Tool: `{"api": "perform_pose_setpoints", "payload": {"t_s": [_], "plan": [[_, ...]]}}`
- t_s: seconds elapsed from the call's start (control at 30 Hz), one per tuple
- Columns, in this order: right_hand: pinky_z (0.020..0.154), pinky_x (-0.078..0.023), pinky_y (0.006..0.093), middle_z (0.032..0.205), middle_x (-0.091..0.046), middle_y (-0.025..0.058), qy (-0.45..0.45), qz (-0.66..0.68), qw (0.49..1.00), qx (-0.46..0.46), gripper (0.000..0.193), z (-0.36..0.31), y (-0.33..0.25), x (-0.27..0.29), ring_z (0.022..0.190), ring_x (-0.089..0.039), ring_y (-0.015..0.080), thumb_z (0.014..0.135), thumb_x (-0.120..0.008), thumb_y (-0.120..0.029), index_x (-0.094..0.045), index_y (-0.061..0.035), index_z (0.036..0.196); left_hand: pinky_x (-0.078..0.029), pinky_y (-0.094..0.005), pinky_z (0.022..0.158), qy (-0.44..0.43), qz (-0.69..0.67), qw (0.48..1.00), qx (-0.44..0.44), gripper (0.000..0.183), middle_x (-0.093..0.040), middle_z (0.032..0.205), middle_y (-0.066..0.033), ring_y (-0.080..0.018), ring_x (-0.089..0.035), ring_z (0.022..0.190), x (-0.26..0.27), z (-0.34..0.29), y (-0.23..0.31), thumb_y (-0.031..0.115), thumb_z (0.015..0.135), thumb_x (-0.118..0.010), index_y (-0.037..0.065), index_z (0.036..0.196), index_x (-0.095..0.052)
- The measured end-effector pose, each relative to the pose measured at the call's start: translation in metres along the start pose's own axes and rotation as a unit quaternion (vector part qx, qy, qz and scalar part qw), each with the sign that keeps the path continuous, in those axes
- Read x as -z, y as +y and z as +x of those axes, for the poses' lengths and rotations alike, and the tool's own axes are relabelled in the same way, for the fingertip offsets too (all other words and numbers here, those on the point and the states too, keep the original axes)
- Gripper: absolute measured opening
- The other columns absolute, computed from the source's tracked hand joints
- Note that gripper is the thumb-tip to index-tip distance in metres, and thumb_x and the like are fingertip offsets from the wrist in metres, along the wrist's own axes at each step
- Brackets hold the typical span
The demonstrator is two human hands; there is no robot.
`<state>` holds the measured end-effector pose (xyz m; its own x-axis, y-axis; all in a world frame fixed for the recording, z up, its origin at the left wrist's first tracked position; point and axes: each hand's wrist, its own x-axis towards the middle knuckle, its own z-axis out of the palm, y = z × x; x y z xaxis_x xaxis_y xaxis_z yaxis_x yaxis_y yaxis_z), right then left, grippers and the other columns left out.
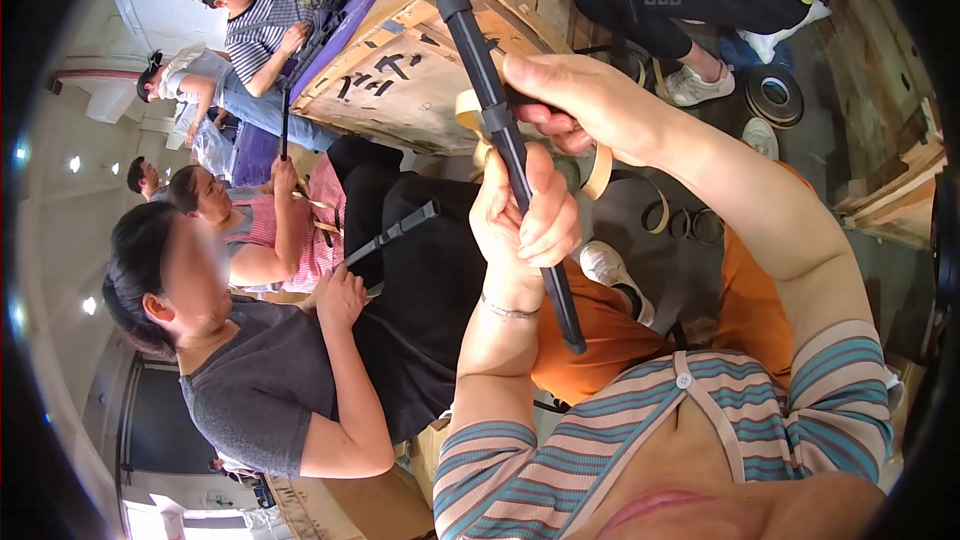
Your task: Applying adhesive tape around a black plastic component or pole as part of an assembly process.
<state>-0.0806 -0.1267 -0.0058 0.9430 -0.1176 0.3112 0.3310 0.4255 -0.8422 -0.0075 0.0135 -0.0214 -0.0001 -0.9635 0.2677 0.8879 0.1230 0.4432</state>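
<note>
My left hand (pixel 530 208) is closed round a long black jointed pole (pixel 484 75), which slants from the top edge down to my lap. Thicker collars break up its length. Beside the pole, my right hand (pixel 592 105) is closed, thumb and fingers pinched on a strip of tape. A tan length of the tape (pixel 598 174) hangs out below the fingers, and more tan shows left of the pole. Part of the grip is hidden behind the right hand and the pole.
A wooden crate (pixel 410 65) stands ahead, with black poles on purple cloth over it. At my left, a co-worker in a dark shirt (pixel 265 385) holds another pole (pixel 392 232). A tape roll (pixel 775 97) and loose coils (pixel 655 212) lie on the floor. More people sit nearby.
</note>
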Motion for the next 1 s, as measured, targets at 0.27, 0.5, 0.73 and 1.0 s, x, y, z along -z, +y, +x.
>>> {"api": "perform_pose_setpoints", "payload": {"t_s": [0.27, 0.5, 0.73, 1.0], "plan": [[0.043, -0.027, 0.0166, 0.066, -0.045, -0.0041, -0.048, -0.04, 0.998, 0.009, 0.033, -0.006, -0.006, 0.005, 0.054, -0.036, 0.0013, 0.086, -0.059, -0.026, -0.057, -0.0001, 0.105, -0.027, -0.0202, 0.023, -0.069, -0.043, 0.996, 0.025, 0.036, -0.04, 0.046, -0.0052, -0.0083, -0.032, 0.028, 0.004, 0.005, -0.008, 0.031, 0.096, -0.029, 0.001, 0.079, -0.039], [0.043, -0.025, 0.0148, 0.07, -0.046, -0.004, -0.068, -0.005, 0.997, -0.023, 0.026, -0.006, -0.005, 0.006, 0.055, -0.036, 0.0007, 0.089, -0.053, -0.027, -0.058, -0.0028, 0.096, -0.026, -0.021, 0.023, -0.078, -0.04, 0.995, 0.052, 0.039, -0.041, 0.048, -0.0064, -0.0104, -0.033, 0.029, 0.003, 0.003, -0.004, 0.035, 0.096, -0.031, 0.001, 0.079, -0.041], [0.044, -0.023, 0.0149, 0.068, -0.042, -0.0076, 0.006, -0.125, 0.988, 0.089, 0.03, -0.01, -0.019, 0.029, 0.054, -0.031, 0.0002, 0.09, -0.052, -0.021, -0.057, -0.0005, 0.11, -0.036, -0.0216, 0.04, 0.088, 0.39, 0.915, 0.054, 0.047, -0.05, 0.062, -0.0081, -0.0116, -0.044, 0.045, 0.017, 0.002, -0.007, 0.045, 0.086, -0.051, 0.0, 0.1, -0.047], [0.044, -0.027, 0.0136, 0.072, -0.041, -0.0037, 0.061, -0.088, 0.991, 0.083, 0.027, -0.021, -0.04, 0.053, 0.056, -0.033, 0.0005, 0.09, -0.051, -0.015, -0.052, 0.0019, 0.112, -0.03, -0.021, 0.038, 0.126, 0.357, 0.92, 0.097, 0.029, -0.041, 0.054, -0.0019, -0.0093, -0.036, 0.042, 0.036, -0.011, -0.01, 0.03, 0.086, -0.057, 0.003, 0.082, -0.049]]}}
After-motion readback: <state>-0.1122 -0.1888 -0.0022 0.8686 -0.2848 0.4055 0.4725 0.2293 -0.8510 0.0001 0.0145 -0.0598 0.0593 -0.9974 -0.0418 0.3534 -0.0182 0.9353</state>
